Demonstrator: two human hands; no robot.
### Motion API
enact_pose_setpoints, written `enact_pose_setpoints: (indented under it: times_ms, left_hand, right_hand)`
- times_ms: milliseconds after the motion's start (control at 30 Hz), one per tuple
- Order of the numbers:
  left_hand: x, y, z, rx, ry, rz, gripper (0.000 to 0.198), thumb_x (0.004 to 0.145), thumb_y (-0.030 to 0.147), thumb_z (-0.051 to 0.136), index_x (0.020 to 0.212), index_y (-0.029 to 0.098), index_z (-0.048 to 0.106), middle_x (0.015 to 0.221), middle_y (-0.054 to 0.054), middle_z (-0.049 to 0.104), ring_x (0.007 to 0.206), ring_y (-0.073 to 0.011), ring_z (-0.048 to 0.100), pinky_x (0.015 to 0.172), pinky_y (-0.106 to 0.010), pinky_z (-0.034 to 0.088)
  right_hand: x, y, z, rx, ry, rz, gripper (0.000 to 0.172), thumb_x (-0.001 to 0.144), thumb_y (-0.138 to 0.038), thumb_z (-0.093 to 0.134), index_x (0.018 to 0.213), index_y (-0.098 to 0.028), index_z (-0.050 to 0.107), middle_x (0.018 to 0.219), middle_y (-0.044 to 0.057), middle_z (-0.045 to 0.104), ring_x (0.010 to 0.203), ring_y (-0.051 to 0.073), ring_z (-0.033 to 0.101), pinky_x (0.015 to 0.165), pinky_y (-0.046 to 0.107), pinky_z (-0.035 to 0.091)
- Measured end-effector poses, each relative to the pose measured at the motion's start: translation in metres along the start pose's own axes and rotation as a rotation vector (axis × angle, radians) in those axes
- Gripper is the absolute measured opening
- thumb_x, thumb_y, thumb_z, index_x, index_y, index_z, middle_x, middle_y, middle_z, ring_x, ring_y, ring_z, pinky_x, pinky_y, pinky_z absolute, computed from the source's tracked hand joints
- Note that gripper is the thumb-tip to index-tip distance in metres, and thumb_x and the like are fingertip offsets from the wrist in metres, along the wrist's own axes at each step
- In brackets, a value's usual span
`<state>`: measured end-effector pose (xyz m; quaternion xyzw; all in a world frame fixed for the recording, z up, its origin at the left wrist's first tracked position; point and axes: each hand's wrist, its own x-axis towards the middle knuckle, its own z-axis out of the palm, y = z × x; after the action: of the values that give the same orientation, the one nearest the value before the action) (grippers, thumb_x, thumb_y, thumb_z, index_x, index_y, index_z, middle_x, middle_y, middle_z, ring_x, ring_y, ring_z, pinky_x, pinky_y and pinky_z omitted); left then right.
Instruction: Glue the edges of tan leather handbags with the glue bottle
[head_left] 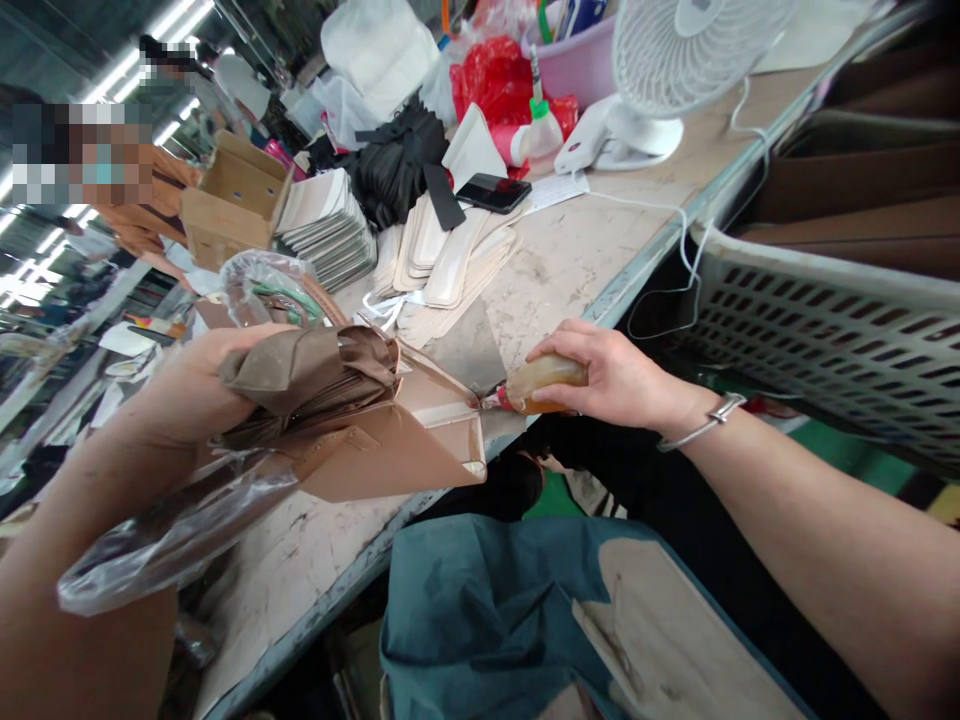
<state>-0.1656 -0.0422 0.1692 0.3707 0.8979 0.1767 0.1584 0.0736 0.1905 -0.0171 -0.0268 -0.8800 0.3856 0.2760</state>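
My left hand (217, 375) grips the gathered brown lining of a tan handbag (397, 445), its fingers partly hidden behind the cloth. The bag lies tilted over the table edge, its open end facing right, with clear plastic film (202, 520) around its handles. In my right hand (600, 370) is a squeeze glue bottle (547, 380) with amber contents and a red nozzle. Fingers wrap round the bottle, and the nozzle tip touches or nearly touches the bag's edge.
Stacked pale panels (442, 260), a phone (495, 192), black straps (401, 160) and a cardboard box (232, 200) occupy the worktable (577, 240). A white fan (697, 50) stands farther back, its cable hanging over the edge. A slatted plastic crate (825, 320) is at right. People are at far left.
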Motion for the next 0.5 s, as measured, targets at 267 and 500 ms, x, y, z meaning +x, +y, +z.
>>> enact_pose_setpoints:
  times_ms: [267, 500]
  left_hand:
    - [-0.019, 0.005, 0.006, -0.095, -0.023, -0.003, 0.024, 0.065, 0.041, 0.073, 0.083, 0.023, 0.072, 0.077, 0.004, 0.072, 0.064, -0.0178, 0.063, 0.056, -0.022, 0.050]
    - [-0.027, -0.004, 0.004, 0.058, -0.084, 0.347, 0.015, 0.068, 0.031, 0.071, 0.081, 0.024, 0.073, 0.070, 0.003, 0.072, 0.060, -0.0176, 0.063, 0.057, -0.022, 0.049]
  right_hand:
    - [-0.002, 0.000, 0.007, -0.011, 0.004, -0.081, 0.033, 0.081, -0.028, 0.072, 0.111, -0.017, 0.065, 0.098, 0.010, 0.058, 0.085, 0.023, 0.060, 0.078, 0.037, 0.051]
    - [-0.003, -0.003, 0.001, 0.066, -0.051, 0.036, 0.028, 0.078, -0.031, 0.074, 0.102, -0.019, 0.067, 0.091, 0.006, 0.064, 0.086, 0.023, 0.062, 0.080, 0.037, 0.050]
